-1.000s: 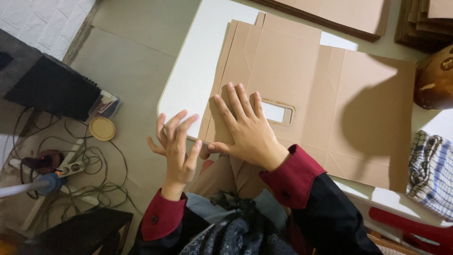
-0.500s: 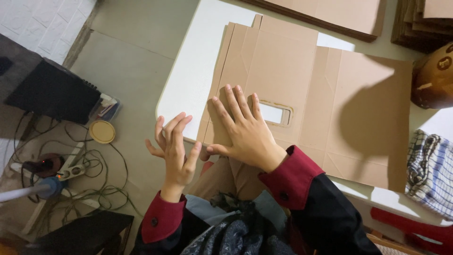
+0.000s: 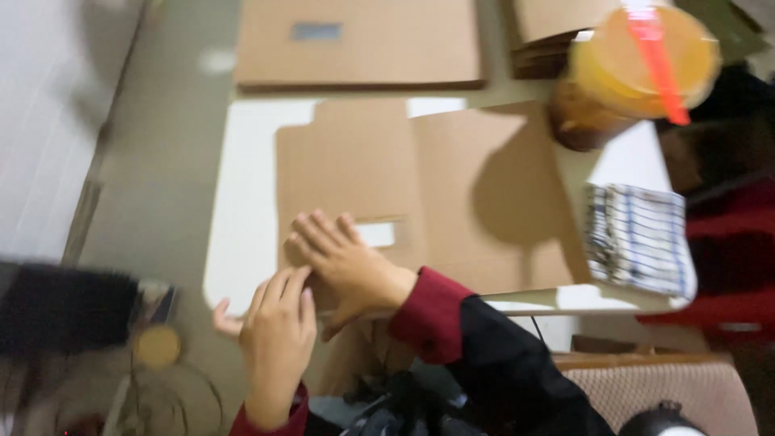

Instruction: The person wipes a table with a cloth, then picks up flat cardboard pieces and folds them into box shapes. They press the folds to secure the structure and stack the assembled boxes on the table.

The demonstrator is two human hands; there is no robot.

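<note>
A flat cardboard sheet (image 3: 452, 186) lies spread across the white table (image 3: 242, 242), its near-left corner hanging over the table's near edge. On that corner rests the right hand (image 3: 347, 266), flat, fingers pointing far-left, just beside the cut-out window (image 3: 379, 234) in the sheet. The left hand (image 3: 278, 339) sits nearer and to the left, off the table edge, touching the right hand's side. Far beyond the sheet lies a stack of cardboard (image 3: 355, 44); a second pile (image 3: 549, 36) lies to its right. At the far-right corner stands a round container (image 3: 630, 73), overlapping the sheet's edge. Near-right on the table lies a folded cloth (image 3: 634, 238). Left of the table, down low, sits a small round lid (image 3: 157, 347).
</note>
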